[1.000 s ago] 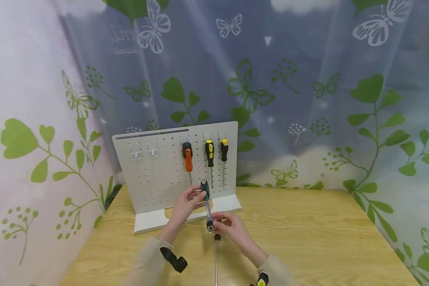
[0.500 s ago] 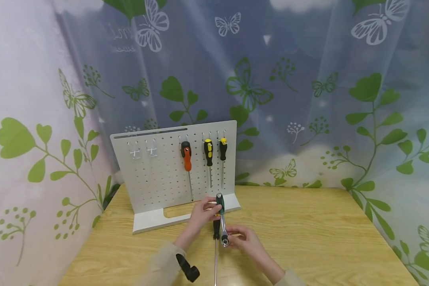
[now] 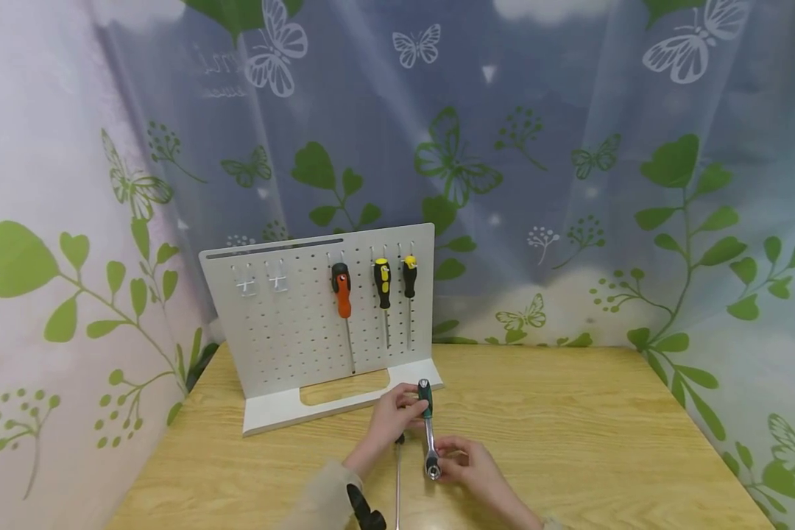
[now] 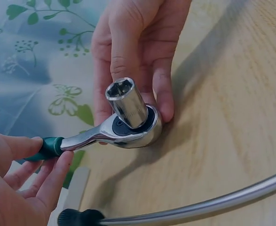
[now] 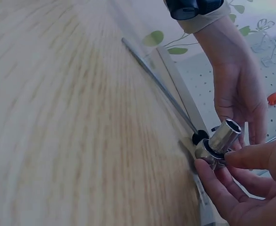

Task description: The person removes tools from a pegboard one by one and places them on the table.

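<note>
Between both hands is a ratchet wrench (image 3: 429,434) with a green and black handle and a silver head. A steel socket (image 4: 127,103) sits on its square drive, hollow end outward. My left hand (image 3: 392,416) pinches the green handle between thumb and fingers. At the head end, my right hand (image 5: 250,181) grips the round ratchet head with thumb and fingertips, beside the socket. Under the tool and slightly left, a long screwdriver (image 3: 398,478) lies on the table, its dark handle mostly hidden behind my left hand.
A white pegboard (image 3: 291,331) stands at the back left on a flat base. On it hang an orange screwdriver (image 3: 343,294) and two black-and-yellow screwdrivers (image 3: 383,283), beside two clear hooks (image 3: 245,283). Patterned curtains surround the wooden table (image 3: 536,412).
Both hands have carried the ratchet wrench rightward and toward the person, away from the pegboard. The grips on handle and head look the same. The lying screwdriver has stayed put.
</note>
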`<state>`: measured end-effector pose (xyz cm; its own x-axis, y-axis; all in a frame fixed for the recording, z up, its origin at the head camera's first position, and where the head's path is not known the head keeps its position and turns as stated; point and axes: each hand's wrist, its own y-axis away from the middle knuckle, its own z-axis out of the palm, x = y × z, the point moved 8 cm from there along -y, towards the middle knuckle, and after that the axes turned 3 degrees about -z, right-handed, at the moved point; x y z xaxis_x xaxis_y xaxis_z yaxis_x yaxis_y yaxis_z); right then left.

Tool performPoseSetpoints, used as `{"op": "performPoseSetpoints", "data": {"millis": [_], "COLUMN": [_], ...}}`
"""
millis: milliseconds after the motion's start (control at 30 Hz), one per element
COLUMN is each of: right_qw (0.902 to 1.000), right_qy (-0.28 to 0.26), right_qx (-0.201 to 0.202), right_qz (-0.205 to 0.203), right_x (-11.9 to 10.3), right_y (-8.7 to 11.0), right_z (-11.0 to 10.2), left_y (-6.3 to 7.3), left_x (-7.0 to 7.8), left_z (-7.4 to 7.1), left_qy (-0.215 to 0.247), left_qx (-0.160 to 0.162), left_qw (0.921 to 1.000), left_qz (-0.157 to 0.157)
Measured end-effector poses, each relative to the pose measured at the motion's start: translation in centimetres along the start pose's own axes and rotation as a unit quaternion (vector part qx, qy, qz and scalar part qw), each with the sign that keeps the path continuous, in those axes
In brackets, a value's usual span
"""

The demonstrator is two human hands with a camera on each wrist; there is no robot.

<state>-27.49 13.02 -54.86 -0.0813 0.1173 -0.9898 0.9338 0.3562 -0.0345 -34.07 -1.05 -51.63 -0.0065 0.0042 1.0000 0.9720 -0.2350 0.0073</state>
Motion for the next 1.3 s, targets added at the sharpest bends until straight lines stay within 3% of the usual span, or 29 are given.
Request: {"op": "performPoseSetpoints", "data": {"millis": [500,733,900,1133,1300], "right_qw": [0.9983,0.9816,0.9823,0.9763,0.9765], "right_qy": [0.050,0.184,0.180,0.182,0.190], "right_qx": [0.025,0.049,0.048,0.064,0.078], "right_qz": [-0.015,-0.016,-0.023,-0.098,-0.065], "right_x": [0.1,-0.4,-0.4,-0.6,-0.5], "right_y": [0.5,0.7,0.9,1.0,0.9], "right_z": [-0.4,-1.0,-1.1,-0.9,-1.0], "left_y": [-0.1,-0.2,-0.4,-0.6,-0.7], "left_x": [-1.1,-1.6,-1.9,-2.2,-1.9], "left_z": [0.9,0.9,1.1,1.4,1.9], "left_qy": [-0.012,-0.019,-0.038,-0.138,-0.206], "left_qx": [0.011,0.017,0.025,0.043,0.044], "left_qw": [0.9998,0.9994,0.9988,0.9894,0.9776], "left_qz": [-0.009,-0.023,-0.017,-0.015,0.000]}}
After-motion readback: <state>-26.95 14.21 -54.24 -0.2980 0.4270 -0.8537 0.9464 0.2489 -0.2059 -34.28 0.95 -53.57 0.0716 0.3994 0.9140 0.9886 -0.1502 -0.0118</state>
